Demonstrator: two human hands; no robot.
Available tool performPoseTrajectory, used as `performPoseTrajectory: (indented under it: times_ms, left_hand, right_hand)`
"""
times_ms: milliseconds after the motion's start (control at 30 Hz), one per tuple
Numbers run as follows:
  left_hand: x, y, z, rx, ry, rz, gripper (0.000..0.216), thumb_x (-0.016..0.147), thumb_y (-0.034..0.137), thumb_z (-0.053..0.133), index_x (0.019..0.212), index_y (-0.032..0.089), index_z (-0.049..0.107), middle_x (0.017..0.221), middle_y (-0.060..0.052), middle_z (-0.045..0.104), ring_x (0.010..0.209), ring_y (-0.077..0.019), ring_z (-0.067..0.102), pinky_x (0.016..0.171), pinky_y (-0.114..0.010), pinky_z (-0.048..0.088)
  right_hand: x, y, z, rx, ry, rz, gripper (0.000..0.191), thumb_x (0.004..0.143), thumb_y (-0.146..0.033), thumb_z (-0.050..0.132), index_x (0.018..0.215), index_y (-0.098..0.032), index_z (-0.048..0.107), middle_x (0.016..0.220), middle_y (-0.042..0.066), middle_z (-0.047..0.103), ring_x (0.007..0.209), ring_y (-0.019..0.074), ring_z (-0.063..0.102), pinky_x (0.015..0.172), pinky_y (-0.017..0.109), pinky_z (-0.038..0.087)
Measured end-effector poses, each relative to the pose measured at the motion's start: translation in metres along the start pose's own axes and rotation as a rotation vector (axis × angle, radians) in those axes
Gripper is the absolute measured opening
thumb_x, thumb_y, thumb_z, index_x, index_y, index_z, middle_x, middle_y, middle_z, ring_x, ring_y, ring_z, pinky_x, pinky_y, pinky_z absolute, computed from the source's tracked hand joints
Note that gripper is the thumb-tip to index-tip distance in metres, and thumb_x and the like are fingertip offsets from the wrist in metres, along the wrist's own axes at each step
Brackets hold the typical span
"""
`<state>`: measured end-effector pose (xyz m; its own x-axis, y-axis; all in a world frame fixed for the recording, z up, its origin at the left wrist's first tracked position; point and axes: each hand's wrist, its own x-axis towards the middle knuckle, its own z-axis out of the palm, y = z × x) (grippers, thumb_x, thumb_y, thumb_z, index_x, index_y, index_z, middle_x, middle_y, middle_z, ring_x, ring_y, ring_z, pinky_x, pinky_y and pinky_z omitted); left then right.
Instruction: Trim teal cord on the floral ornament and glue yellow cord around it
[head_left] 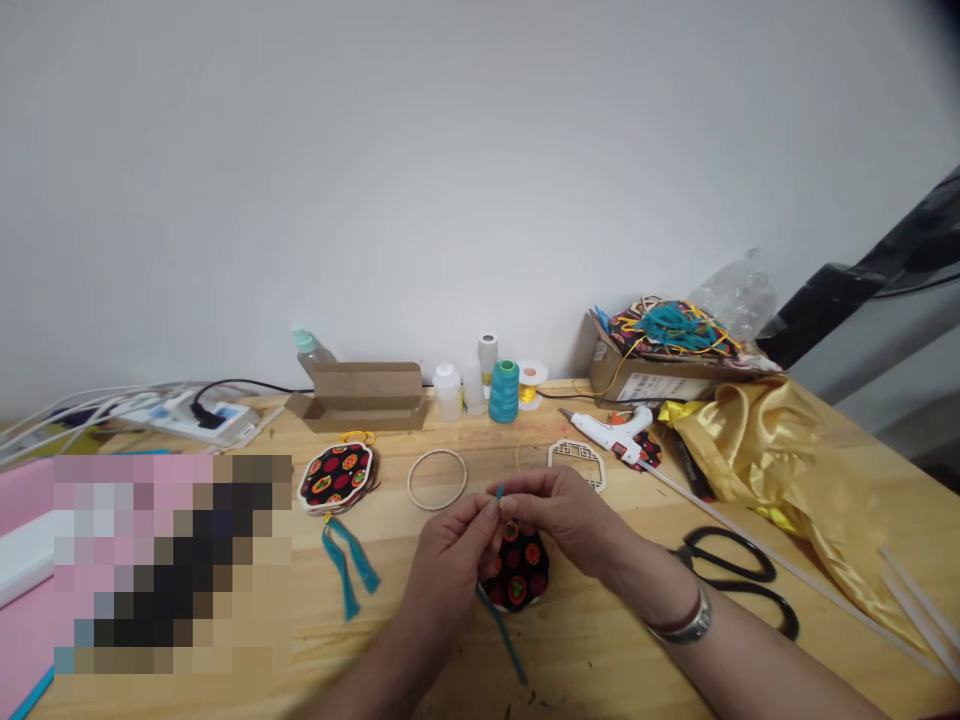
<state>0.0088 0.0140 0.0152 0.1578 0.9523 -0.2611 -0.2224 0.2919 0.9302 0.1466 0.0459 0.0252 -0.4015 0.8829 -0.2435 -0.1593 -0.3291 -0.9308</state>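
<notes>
My left hand and my right hand meet fingertip to fingertip near the middle of the table. Between their pinched fingers a small bit of teal thread pokes up. A teal strand bundle trails below my left hand over the wood. Just under the hands lies a black, flower-patterned ornament with a pale scalloped rim, partly covered by my fingers. Another patterned ornament, with a yellow loop and a teal tassel, lies to the left.
A wooden ring and a lattice frame lie behind my hands. Scissors, a white glue gun and gold fabric are on the right. A teal thread cone and a filled cardboard box stand at the back.
</notes>
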Motion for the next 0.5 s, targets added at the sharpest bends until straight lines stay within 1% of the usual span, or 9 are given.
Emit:
performPoseTrajectory:
  times_ms: [167, 267, 400, 500]
  left_hand:
    - [-0.001, 0.0005, 0.0017, 0.012, -0.012, 0.003, 0.031, 0.074, 0.041, 0.06, 0.059, 0.015, 0.052, 0.047, 0.007, 0.036, 0.043, -0.006, 0.027, 0.043, -0.02, 0.019]
    - [-0.0015, 0.0004, 0.0022, 0.027, -0.021, -0.002, 0.031, 0.073, 0.041, 0.06, 0.058, 0.015, 0.052, 0.046, 0.007, 0.037, 0.043, -0.006, 0.028, 0.043, -0.02, 0.019]
    - [-0.002, 0.0022, 0.0036, -0.005, -0.061, -0.007, 0.031, 0.074, 0.039, 0.06, 0.056, 0.015, 0.051, 0.046, 0.007, 0.038, 0.042, -0.0055, 0.027, 0.043, -0.02, 0.018]
    - [-0.0026, 0.0054, 0.0052, -0.018, -0.086, -0.01, 0.03, 0.074, 0.039, 0.06, 0.057, 0.015, 0.052, 0.049, 0.006, 0.04, 0.043, -0.0057, 0.028, 0.044, -0.019, 0.019]
  right_hand:
    - [0.0023, 0.0039, -0.0014, 0.113, 0.018, 0.041, 0.023, 0.059, -0.026, 0.075, 0.079, -0.014, 0.072, 0.059, 0.001, 0.065, 0.051, 0.0089, 0.053, 0.052, 0.022, 0.038]
    - [0.002, 0.0036, -0.001, 0.126, 0.048, 0.035, 0.021, 0.055, -0.026, 0.077, 0.07, -0.013, 0.071, 0.055, 0.0, 0.063, 0.049, 0.0078, 0.051, 0.051, 0.022, 0.037]
    - [0.0009, 0.0013, 0.0008, 0.087, 0.021, -0.016, 0.019, 0.06, -0.029, 0.073, 0.059, -0.012, 0.064, 0.05, 0.0, 0.06, 0.047, 0.009, 0.051, 0.05, 0.022, 0.036]
    - [0.0008, -0.0004, -0.0003, 0.07, 0.087, -0.051, 0.021, 0.062, -0.03, 0.072, 0.059, -0.012, 0.061, 0.048, -0.002, 0.056, 0.045, 0.0073, 0.047, 0.047, 0.021, 0.032]
